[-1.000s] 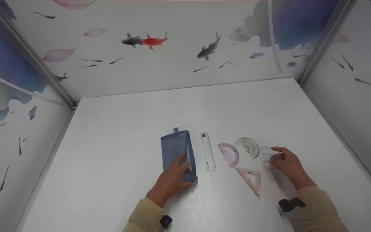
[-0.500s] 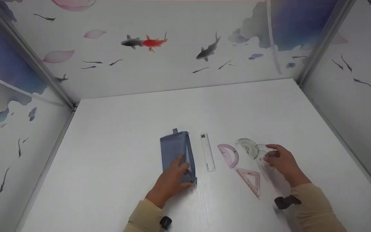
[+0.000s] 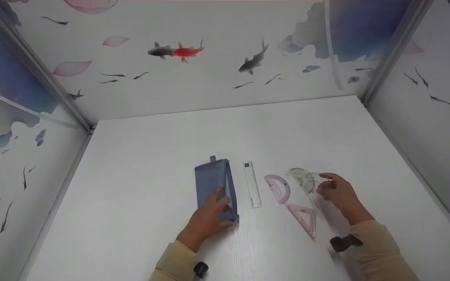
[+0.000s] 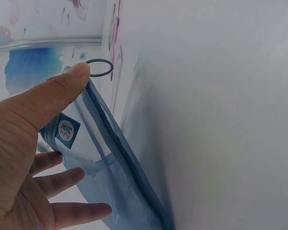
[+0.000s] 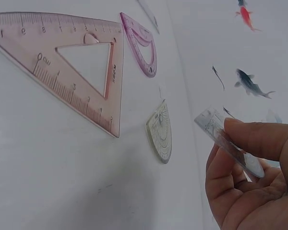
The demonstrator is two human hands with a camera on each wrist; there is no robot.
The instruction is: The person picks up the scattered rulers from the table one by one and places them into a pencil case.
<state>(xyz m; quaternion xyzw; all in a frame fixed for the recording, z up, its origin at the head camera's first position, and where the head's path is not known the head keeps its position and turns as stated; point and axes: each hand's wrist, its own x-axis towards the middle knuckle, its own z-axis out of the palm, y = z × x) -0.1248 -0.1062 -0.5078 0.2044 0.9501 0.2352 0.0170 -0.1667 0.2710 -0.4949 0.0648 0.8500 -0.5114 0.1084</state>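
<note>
My left hand (image 3: 207,218) holds a blue mesh pencil case (image 3: 209,171) at its near end. In the left wrist view the thumb (image 4: 62,98) lies at the zipper end by a cord loop, and the fingers are against the mesh side. My right hand (image 3: 340,195) pinches a clear plastic protractor (image 5: 218,129) between thumb and fingers, raised over the table. In the head view it overlaps the edge of a greenish clear protractor (image 3: 301,178) lying on the table. A pink protractor (image 3: 277,188) and a pink set square (image 3: 305,220) lie to the left of this hand.
A clear straight ruler (image 3: 252,183) lies between the pencil case and the pink protractor. The white table (image 3: 150,148) is enclosed by panels printed with fish and petals at the back (image 3: 209,86) and both sides.
My right hand has moved left with the clear protractor, bringing it over the edge of the greenish one. The left hand and pencil case stay in place.
</note>
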